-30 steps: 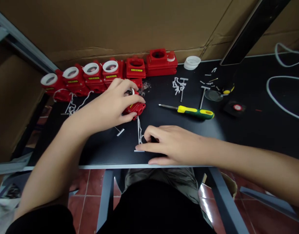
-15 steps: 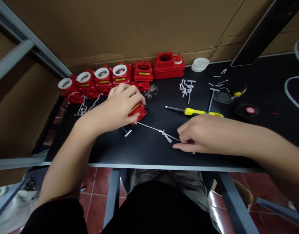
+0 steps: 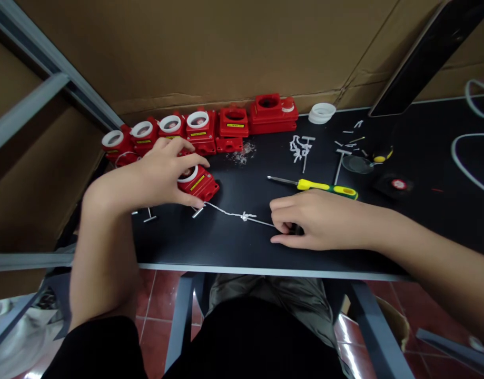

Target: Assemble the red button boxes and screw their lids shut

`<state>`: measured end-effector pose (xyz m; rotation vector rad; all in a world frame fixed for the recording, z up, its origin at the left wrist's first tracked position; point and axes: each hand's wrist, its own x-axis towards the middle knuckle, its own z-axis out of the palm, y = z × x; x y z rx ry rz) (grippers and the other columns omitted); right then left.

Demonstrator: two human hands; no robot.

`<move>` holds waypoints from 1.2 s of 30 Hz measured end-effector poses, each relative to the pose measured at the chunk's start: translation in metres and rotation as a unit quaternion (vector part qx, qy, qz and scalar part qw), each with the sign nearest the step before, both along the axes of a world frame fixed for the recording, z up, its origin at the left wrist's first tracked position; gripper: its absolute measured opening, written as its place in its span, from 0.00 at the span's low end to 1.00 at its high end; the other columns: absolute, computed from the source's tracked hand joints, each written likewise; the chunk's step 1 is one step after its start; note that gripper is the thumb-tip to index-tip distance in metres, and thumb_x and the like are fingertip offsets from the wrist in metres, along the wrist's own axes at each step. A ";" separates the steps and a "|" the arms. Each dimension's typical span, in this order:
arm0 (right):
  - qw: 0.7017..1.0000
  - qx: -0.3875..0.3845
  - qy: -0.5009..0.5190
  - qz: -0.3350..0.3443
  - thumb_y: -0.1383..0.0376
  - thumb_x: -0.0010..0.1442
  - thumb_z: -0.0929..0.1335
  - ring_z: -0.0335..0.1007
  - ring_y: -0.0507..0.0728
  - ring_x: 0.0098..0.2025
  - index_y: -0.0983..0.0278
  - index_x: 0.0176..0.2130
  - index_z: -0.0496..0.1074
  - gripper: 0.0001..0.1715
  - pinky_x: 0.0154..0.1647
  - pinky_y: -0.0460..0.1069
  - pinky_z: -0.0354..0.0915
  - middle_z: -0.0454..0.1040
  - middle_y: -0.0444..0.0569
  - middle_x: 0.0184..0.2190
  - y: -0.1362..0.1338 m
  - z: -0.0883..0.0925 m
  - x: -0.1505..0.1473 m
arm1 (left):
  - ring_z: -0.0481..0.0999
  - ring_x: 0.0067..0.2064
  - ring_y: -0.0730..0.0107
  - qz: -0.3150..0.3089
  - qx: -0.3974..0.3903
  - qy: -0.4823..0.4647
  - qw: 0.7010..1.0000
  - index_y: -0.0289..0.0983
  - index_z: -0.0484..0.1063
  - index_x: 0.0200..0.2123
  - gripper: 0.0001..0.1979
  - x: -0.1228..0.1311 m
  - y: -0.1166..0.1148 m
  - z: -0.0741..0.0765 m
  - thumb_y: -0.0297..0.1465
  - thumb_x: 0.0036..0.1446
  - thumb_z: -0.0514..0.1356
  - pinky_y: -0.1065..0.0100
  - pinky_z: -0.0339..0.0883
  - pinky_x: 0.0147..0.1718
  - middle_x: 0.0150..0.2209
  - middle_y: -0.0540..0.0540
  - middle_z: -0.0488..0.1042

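My left hand (image 3: 160,173) is curved over a red housing (image 3: 200,184) with a white ring and a yellow label, its fingers on top and its thumb low at the front edge. From beside that thumb, a white string (image 3: 226,212) runs right to a knot on a thin grey rod (image 3: 261,222). The rod's other end goes into my right hand (image 3: 300,218), which is closed on it low over the table; the end inside the fingers is hidden. A small T-shaped metal bar (image 3: 198,211) lies just under the left thumb.
Several red housings (image 3: 234,122) line the back wall, some with white rings. A yellow-green screwdriver (image 3: 326,186) lies behind my right hand. Farther back are string with a T-bar (image 3: 304,150), loose white rings (image 3: 321,113) and another T-bar (image 3: 338,167). Debris (image 3: 244,152) is scattered near the housings.
My left hand and the red housing have shifted left, showing the housing's ring and label more. My right hand has moved slightly left, and the string between them is a little slack.
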<state>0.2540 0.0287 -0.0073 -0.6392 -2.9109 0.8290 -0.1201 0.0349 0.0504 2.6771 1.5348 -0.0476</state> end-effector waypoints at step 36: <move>0.989 -0.030 0.134 -0.049 0.73 0.63 0.69 0.69 0.50 0.30 0.64 0.46 0.79 0.13 0.32 0.46 0.63 0.72 0.41 0.34 -0.011 -0.010 -0.013 | 0.82 0.50 0.52 0.032 -0.033 -0.008 0.999 0.44 0.84 0.62 0.26 0.021 -0.013 0.031 0.39 0.61 0.74 0.57 0.77 0.54 0.54 0.42 0.80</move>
